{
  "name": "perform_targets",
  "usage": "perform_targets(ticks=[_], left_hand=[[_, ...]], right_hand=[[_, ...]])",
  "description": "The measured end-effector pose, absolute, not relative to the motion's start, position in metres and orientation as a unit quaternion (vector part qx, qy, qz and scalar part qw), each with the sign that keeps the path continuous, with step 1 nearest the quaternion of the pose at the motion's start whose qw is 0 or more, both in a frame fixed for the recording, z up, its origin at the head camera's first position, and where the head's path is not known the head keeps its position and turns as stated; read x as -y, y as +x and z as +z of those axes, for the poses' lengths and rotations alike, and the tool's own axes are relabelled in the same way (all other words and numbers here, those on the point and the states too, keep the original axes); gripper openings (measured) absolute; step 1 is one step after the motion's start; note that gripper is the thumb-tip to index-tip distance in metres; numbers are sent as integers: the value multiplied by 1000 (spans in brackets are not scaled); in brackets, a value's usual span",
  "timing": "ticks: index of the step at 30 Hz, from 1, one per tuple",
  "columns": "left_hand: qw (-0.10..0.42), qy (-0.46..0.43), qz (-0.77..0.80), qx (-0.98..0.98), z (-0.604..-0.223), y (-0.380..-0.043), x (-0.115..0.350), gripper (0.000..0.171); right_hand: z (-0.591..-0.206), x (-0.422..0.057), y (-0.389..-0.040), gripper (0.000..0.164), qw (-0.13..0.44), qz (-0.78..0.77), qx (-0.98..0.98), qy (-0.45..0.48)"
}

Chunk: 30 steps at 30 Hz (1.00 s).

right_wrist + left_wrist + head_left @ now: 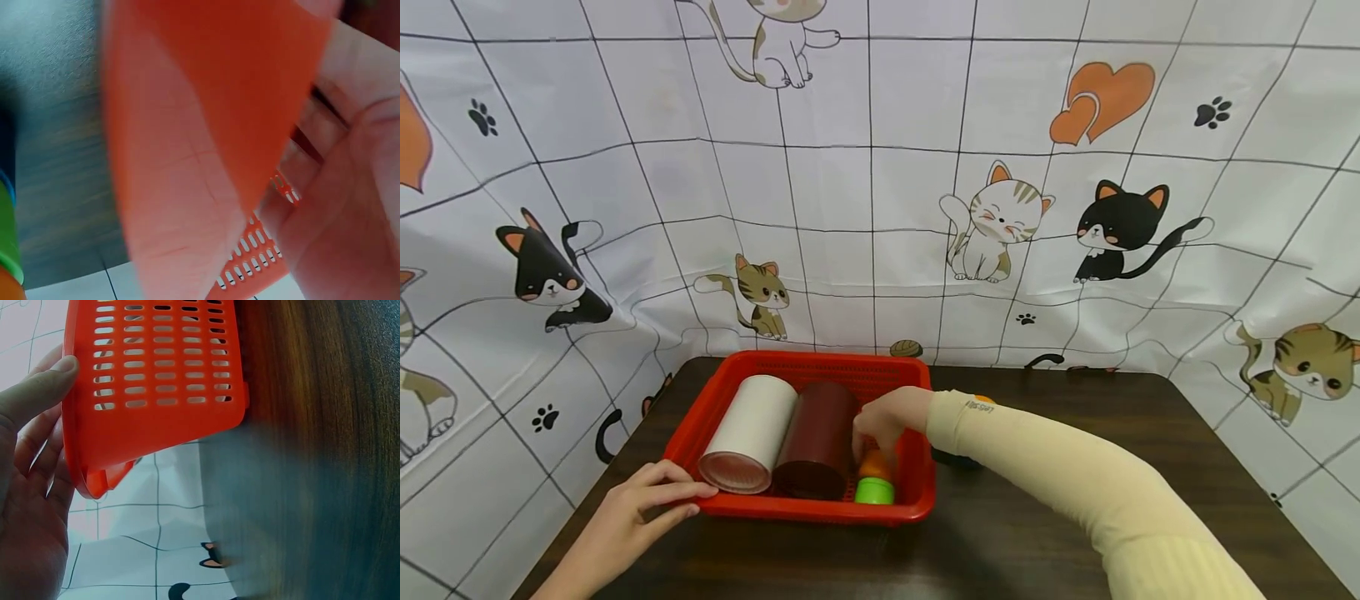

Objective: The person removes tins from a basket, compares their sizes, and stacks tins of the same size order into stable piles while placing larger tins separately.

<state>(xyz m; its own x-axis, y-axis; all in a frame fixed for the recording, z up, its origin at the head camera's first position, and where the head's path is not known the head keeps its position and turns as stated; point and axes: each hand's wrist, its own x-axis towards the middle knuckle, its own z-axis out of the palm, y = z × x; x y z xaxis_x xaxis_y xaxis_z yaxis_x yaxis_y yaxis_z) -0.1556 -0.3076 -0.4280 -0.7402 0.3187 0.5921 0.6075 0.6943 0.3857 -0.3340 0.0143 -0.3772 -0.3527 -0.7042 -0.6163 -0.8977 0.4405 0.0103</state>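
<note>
A red plastic basket [917,467] with slotted sides stands on the dark wooden table. In it lie a white cylinder [758,417] and, beside that, a dark brown cylinder [822,429]. At the basket's right end is an orange-and-green rounded object [875,490], green toward the front. My right hand [887,417] reaches in from above, fingers and thumb around its orange part; the right wrist view shows mostly blurred red basket wall and the palm. At the front left corner my left hand [640,512] pinches the basket's rim, thumb [47,387] outside.
Behind my right sleeve, partly hidden, are an orange thing [983,400] and a dark thing [955,458] on the table. Blue, green and orange rounded edges [7,244] show at the right wrist view's left side. A cat-printed sheet [865,208] hangs around the table.
</note>
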Motion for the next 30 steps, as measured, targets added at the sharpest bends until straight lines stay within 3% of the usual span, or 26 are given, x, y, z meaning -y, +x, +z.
perform_targets(ticks=[12,30], left_hand=[[244,-257,-289,889,-428,-157,306,47],[246,-259,-291,887,-431,-156,308,49]], right_hand=[[-358,-25,-340,47,346,83,-801,-481],[-324,-56,-336,43,246,-15,-849,-468]])
